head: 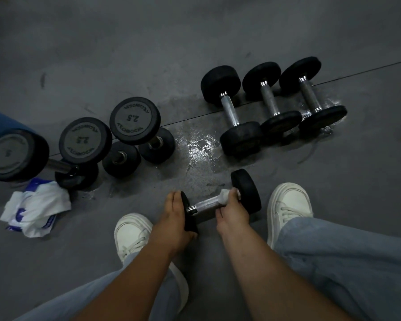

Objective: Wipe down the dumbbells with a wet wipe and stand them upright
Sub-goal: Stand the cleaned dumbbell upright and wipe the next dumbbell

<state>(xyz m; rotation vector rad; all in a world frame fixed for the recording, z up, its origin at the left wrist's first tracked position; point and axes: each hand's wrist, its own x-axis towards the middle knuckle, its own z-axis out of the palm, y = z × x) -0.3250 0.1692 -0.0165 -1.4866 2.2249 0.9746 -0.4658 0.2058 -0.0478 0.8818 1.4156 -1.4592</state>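
A small black dumbbell with a metal handle lies between my feet. My left hand grips its near black head. My right hand wraps a white wet wipe around the handle next to the far head. Three dumbbells stand upright at the left, two of them marked 2.5. Three more dumbbells lie on their sides at the upper right.
A white and blue wipe packet lies on the grey floor at the left. Wet patches shine on the floor between the dumbbell groups. My white shoes flank the held dumbbell. A blue object sits at the far left.
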